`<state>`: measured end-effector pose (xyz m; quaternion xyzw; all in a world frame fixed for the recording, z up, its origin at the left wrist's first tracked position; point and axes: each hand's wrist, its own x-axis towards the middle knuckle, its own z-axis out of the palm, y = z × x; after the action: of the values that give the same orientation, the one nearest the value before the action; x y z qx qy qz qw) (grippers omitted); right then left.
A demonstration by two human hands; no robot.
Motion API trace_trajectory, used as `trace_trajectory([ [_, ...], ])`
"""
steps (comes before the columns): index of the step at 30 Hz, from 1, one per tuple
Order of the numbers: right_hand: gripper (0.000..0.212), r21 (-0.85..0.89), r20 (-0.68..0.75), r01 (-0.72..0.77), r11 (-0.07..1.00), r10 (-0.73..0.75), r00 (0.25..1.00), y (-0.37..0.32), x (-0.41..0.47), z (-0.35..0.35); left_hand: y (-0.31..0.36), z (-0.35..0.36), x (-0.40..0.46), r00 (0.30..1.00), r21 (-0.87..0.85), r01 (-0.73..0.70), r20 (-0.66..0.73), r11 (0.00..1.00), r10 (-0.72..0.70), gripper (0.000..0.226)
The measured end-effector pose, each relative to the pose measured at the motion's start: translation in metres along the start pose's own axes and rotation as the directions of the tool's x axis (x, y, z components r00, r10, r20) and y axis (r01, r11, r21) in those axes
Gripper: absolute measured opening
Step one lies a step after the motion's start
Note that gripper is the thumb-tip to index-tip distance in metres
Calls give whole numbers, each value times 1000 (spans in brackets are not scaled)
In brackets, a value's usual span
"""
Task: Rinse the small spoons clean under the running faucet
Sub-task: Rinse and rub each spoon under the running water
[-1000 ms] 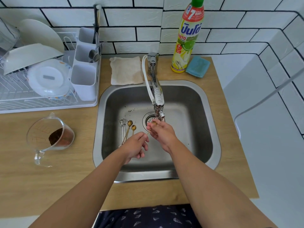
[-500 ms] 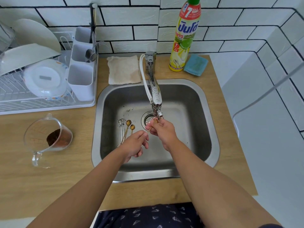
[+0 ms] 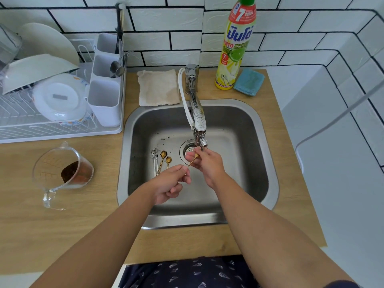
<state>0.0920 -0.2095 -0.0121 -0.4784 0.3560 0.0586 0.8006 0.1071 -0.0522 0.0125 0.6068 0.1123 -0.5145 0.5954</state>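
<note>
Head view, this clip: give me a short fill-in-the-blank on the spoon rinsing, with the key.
1. The gold spoon is held under the ____ by both hands.
2. The other spoons lie on the sink floor, left of the ____.
3. The measuring cup stands on the counter to the ____ of the sink.

Missing words: faucet; drain; left

White brick-pattern tiled wall with dark grout [image 3: 166, 23] along the table's back edge, light wood-grain table [image 3: 62, 225], plain white surface [image 3: 342, 183] past its right edge, even daylight
</note>
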Motion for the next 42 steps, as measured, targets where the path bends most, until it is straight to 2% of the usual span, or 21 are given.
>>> trace_trajectory([
  [2, 21, 131, 115, -59, 990, 44, 992, -2, -2, -3, 3, -2, -1, 995, -312, 86, 78, 946, -64, 23],
  [3, 20, 177, 166, -84, 981, 54, 985, -3, -3, -4, 5, -3, -2, 991, -410, 115, 112, 905, -75, 23],
  [5, 15, 203, 207, -86, 975, 43, 977, -5, -5, -7, 6, -3, -4, 987, -461, 133, 140, 878, -76, 23],
  [6, 11, 184, 192, -66, 981, 29, 981, -5, -5, -7, 5, -2, -6, 989, -414, 119, 125, 903, -73, 23],
  [8, 4, 94, 110, 2, 996, -12, 994, -6, -5, -7, 2, -2, -8, 998, -140, 38, 47, 989, -32, 26],
  [10, 7, -52, 49, 68, 996, -66, 997, -5, -4, -6, -2, -1, -8, 998, 198, -39, -31, 979, 46, 29],
  [12, 15, -145, 37, 102, 984, -98, 995, 0, -2, -5, -4, -1, -6, 989, 310, -77, -99, 948, 113, 30],
  [17, 11, -195, 65, 95, 976, -84, 994, 5, -4, -2, -7, 0, -6, 986, 360, -72, -114, 930, 120, 29],
  [19, 1, -224, 47, 116, 968, -109, 993, 2, -3, -3, -10, 0, -6, 987, 358, -84, -100, 930, 128, 29],
  [21, 14, -248, 18, 112, 962, -111, 994, 0, -2, -4, -10, 1, -6, 983, 350, -100, -108, 932, 146, 29],
  [23, 17, -238, 38, 98, 966, -92, 995, 1, -2, -5, -8, 1, -4, 979, 343, -109, -128, 933, 161, 29],
  [26, 13, -214, 65, 114, 970, -102, 993, 1, -4, -6, -7, -3, -3, 978, 357, -114, -125, 927, 169, 29],
  [29, 0, -221, 3, 140, 965, -143, 990, 2, -3, -6, -9, -4, -4, 978, 353, -121, -118, 928, 172, 29],
  [31, 11, -218, -13, 115, 969, -121, 993, 5, 0, -5, -8, -3, -3, 975, 350, -124, -131, 929, 179, 29],
  [34, 12, -185, 61, 52, 981, -41, 997, 8, 2, -4, -7, -3, -3, 969, 367, -114, -165, 923, 185, 30],
  [36, 15, -176, 79, 54, 983, -40, 996, 8, 1, -4, -8, -3, -3, 967, 378, -116, -166, 919, 190, 30],
  [39, 4, -196, 21, 89, 977, -87, 996, 5, -2, -2, -10, -2, -4, 968, 391, -127, -154, 912, 201, 30],
  [42, 20, -171, 4, 61, 983, -61, 998, 5, -2, 1, -8, -1, -2, 963, 394, -123, -174, 911, 205, 30],
])
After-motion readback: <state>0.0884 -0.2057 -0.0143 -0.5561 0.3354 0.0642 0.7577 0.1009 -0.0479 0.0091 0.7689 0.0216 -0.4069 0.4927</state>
